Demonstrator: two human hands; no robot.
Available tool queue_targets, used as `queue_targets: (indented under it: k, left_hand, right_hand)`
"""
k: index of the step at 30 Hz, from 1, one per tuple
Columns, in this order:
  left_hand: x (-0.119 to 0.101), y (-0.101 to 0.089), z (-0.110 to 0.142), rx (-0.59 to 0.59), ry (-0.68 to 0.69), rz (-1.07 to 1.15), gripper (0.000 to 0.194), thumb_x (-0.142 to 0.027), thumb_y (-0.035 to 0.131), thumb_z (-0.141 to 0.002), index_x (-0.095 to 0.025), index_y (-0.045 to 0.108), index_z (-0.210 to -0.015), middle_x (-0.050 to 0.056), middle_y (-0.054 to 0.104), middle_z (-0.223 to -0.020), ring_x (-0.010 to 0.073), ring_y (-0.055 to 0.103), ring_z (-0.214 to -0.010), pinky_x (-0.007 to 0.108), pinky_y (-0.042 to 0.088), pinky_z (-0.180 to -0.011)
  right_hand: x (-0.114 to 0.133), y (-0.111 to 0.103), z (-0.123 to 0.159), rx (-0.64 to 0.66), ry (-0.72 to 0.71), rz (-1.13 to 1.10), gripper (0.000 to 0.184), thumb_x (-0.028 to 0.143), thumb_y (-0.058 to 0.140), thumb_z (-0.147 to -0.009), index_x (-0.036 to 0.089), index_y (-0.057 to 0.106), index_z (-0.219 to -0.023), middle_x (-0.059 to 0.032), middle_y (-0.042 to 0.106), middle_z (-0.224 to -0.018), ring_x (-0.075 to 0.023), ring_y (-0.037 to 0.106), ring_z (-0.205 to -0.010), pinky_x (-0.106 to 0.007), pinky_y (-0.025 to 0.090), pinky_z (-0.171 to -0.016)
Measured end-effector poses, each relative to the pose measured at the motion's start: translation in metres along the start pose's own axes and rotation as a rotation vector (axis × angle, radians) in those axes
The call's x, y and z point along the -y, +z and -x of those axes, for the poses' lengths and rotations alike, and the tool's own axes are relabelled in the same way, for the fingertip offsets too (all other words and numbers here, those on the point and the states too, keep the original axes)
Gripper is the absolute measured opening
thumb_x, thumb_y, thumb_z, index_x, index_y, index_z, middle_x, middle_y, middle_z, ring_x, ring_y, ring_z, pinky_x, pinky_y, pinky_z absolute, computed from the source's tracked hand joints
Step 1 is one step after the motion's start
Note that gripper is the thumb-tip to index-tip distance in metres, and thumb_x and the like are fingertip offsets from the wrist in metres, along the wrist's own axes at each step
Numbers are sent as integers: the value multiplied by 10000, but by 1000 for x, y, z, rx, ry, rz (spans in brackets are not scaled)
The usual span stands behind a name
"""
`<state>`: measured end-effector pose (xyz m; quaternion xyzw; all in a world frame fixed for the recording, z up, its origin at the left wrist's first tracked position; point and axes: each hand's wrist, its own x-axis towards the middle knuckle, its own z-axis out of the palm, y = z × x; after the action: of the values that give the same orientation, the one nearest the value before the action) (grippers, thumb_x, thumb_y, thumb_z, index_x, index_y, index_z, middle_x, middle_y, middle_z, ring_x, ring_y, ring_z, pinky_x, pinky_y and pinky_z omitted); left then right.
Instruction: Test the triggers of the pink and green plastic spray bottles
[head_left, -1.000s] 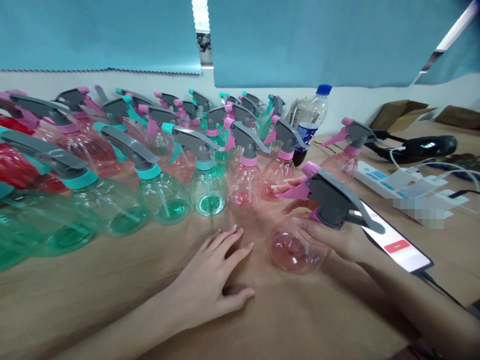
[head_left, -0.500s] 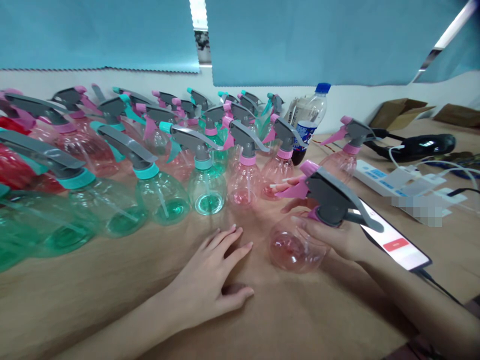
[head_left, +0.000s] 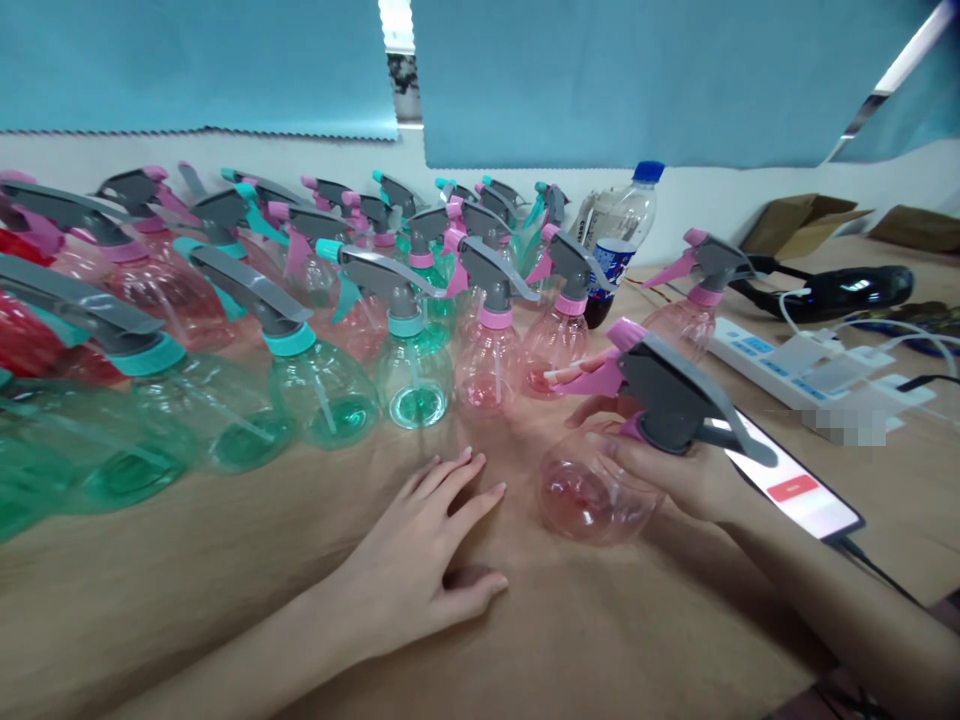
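Note:
Wrapped round the neck of a clear pink spray bottle (head_left: 592, 500) is my right hand (head_left: 667, 470), its fingers near the pink trigger. The bottle has a grey and pink spray head and leans slightly. Left of it, my left hand (head_left: 442, 540) rests palm down on the brown table (head_left: 570, 640), fingers spread, holding nothing. In front of my left hand stand a green spray bottle (head_left: 415, 390) with a teal collar and a pink spray bottle (head_left: 487, 370). Another pink spray bottle (head_left: 555, 350) stands just behind the held one.
Several more pink and green spray bottles (head_left: 322, 400) crowd the left and back. A soda bottle (head_left: 611, 250) with a blue cap stands by the wall. At right are a lit phone (head_left: 814, 500), a white power strip (head_left: 780, 365) with cables, a black object (head_left: 847, 290) and a cardboard box (head_left: 799, 225).
The head of the held spray bottle has shifted very slightly to the right with my right hand. My left hand stays where it was.

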<state>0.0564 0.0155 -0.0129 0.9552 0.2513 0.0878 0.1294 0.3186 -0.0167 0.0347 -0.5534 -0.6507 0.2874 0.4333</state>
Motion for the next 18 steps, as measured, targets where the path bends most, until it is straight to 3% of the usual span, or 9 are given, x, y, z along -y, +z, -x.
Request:
queue_targets:
  k: [9,18]
  left_hand:
    - [1,1,-1,-12,-1,9,623,-472,605,-830,-206,447,-1371,135,336,-1490,339,307,-1354,542,286,-1067]
    - [1,1,0,-22,2,8,604,-468,608,-833,-217,454,-1361,127,338,-1490,332,300,-1358,540,299,-1058]
  right_hand:
    - [15,-5,3,22,-16,55,95,241,559,-739,247,628,-674,6,708,-790,-201,680,-775,-341,546,-773]
    - [13,-5,8,-67,-25,100,61,254,591,-732,253,603,-672,29,641,-636,-167,601,-559,-290,509,-530]
